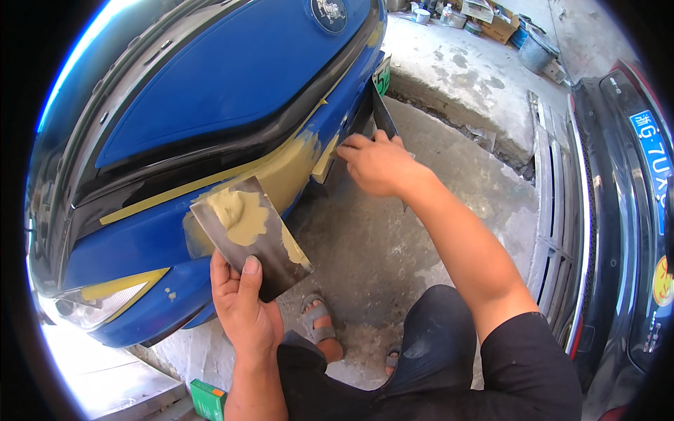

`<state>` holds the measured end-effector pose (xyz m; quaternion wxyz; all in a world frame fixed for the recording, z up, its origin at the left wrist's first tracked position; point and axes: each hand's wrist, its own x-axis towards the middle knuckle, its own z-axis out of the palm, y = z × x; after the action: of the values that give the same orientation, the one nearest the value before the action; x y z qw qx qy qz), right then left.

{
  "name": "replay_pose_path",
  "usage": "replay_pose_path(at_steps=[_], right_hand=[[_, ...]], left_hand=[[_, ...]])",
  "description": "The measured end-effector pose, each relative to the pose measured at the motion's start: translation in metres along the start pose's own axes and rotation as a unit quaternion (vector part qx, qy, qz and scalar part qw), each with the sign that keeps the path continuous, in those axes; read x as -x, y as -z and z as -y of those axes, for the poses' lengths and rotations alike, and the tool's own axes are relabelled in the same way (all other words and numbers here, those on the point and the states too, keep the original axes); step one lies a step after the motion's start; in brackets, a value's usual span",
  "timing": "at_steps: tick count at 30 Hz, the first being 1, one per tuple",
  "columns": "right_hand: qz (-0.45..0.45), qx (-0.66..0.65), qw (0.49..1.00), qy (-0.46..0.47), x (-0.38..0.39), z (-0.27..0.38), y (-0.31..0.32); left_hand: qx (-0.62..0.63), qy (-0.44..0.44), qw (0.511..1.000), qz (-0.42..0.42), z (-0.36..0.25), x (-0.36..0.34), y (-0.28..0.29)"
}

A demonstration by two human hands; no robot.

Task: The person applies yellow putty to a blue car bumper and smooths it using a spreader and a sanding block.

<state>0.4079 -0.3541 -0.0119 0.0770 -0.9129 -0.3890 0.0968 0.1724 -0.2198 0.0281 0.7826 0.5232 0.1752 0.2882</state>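
Observation:
My left hand (246, 302) grips a flat metal putty plate (256, 256) by its lower edge, thumb on top. A mound of yellowish body filler (242, 216) lies on the plate. Beyond it is a blue car bumper (133, 235), with a broad smear of filler (295, 165) along its curve. My right hand (382, 165) is closed around a thin dark spreader (385, 116), seen nearly edge-on, by the bumper's far end. Its fingertips are beside a short yellow strip (324, 161); whether they touch it I cannot tell.
Yellow masking tape (168, 195) borders the black trim and the headlight (98, 309). A dark car (611, 210) stands at the right, beside a metal grate (554, 196). Buckets (537, 52) and cans are on the raised concrete ledge (449, 63). A green box (208, 400) is at lower left.

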Motion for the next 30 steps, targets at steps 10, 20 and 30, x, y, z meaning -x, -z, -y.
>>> replay_pose_path(at_steps=[10, 20, 30], right_hand=[[-0.137, -0.046, 0.987, 0.074, 0.017, 0.015, -0.052], [-0.12, -0.142, 0.981, 0.057, 0.027, 0.012, -0.066], [-0.063, -0.837, 0.519, 0.161, 0.091, 0.051, -0.022]], left_hand=[[-0.008, -0.008, 1.0, -0.018, 0.002, 0.0, 0.008], [-0.012, 0.003, 1.0, -0.019, 0.001, 0.0, 0.004], [0.072, 0.179, 0.979, 0.064, 0.001, 0.006, -0.005]])
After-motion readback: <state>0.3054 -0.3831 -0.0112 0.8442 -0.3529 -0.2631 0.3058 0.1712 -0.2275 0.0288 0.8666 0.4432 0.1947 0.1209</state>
